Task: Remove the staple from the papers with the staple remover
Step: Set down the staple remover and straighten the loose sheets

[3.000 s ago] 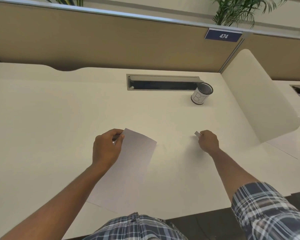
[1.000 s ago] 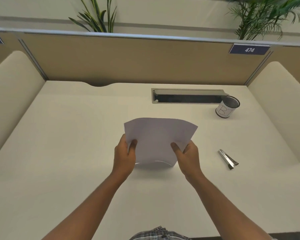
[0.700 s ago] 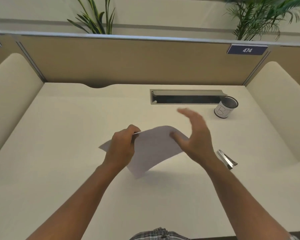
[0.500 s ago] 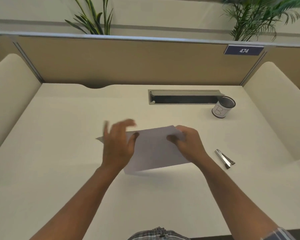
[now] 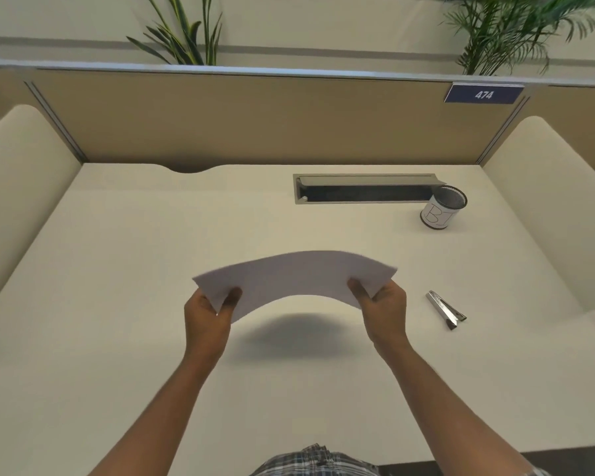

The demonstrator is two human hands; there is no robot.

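Note:
The white papers (image 5: 296, 274) hang above the desk, bowed upward in the middle, and cast a shadow on the desktop below. My left hand (image 5: 208, 314) pinches their near left corner. My right hand (image 5: 382, 309) pinches their near right corner. The metal staple remover (image 5: 446, 309) lies flat on the desk to the right of my right hand, untouched. I cannot make out the staple on the papers.
A mesh pen cup (image 5: 442, 207) with a white label stands at the back right, beside a cable slot (image 5: 364, 188) in the cream desk (image 5: 117, 269). Tan partition panels and padded side dividers close in the desk on three sides.
The papers were turned from hand to hand and are now held level by both hands, one at each near corner. The staple remover has stayed on the desk.

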